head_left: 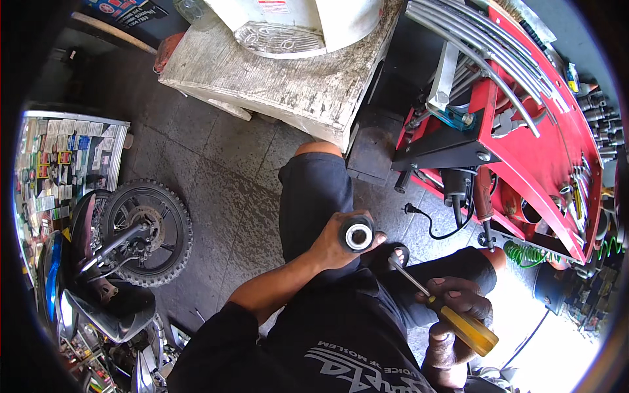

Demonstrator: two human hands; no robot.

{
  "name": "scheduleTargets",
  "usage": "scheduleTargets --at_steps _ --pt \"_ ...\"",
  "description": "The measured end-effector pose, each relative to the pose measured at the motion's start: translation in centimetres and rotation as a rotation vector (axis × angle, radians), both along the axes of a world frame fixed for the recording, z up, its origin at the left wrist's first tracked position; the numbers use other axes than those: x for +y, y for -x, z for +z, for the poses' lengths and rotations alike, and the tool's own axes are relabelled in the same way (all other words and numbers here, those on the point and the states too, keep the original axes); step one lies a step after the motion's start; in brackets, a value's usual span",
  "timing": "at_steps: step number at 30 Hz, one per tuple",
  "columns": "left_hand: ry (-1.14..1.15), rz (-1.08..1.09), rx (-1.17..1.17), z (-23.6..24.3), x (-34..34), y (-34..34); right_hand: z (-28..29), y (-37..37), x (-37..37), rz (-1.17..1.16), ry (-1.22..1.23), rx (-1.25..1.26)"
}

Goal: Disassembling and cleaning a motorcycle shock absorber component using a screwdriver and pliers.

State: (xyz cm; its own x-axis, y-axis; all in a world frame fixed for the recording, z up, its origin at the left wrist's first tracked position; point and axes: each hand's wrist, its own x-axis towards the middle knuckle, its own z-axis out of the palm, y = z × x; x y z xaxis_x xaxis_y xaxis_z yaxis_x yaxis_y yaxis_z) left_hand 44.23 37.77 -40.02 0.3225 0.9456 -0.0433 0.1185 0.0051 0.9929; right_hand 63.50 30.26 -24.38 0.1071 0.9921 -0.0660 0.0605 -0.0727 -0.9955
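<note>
My left hand (327,245) is closed around a dark cylindrical part (348,223), held over my lap with a round, silver-rimmed opening (358,236) facing up. My right hand (462,301), with dark-smudged fingers, grips a screwdriver (474,333) with a yellow handle. The screwdriver's metal shaft slants up and left, its tip a short distance to the right of and below the cylinder, not touching it. The rest of the cylinder is hidden by my hand.
A worn wooden table (295,85) holding a white appliance (282,19) stands ahead. At right is a red tool rack (550,157) with metal tubes (485,46) and a black cable (436,232). A motorcycle wheel (170,249) and bike parts lie left, beside a display case (72,157).
</note>
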Motion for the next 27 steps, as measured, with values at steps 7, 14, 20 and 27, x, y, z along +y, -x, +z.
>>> scheduleTargets --at_steps 7,14,20,27 --pt "0.054 -0.032 -0.020 0.4 0.2 0.0 -0.7 -0.2 0.1 0.060 -0.030 -0.050" --pt "0.008 0.025 -0.027 -0.5 0.2 -0.2 -1.2 -0.3 0.3 0.073 -0.130 -0.058" --pt "0.028 0.002 0.009 -1.0 -0.1 -0.1 -1.1 -0.2 0.2 0.057 -0.078 -0.080" --pt "-0.007 -0.014 -0.006 -0.5 0.3 0.0 -1.2 -0.4 0.1 0.065 -0.056 -0.107"
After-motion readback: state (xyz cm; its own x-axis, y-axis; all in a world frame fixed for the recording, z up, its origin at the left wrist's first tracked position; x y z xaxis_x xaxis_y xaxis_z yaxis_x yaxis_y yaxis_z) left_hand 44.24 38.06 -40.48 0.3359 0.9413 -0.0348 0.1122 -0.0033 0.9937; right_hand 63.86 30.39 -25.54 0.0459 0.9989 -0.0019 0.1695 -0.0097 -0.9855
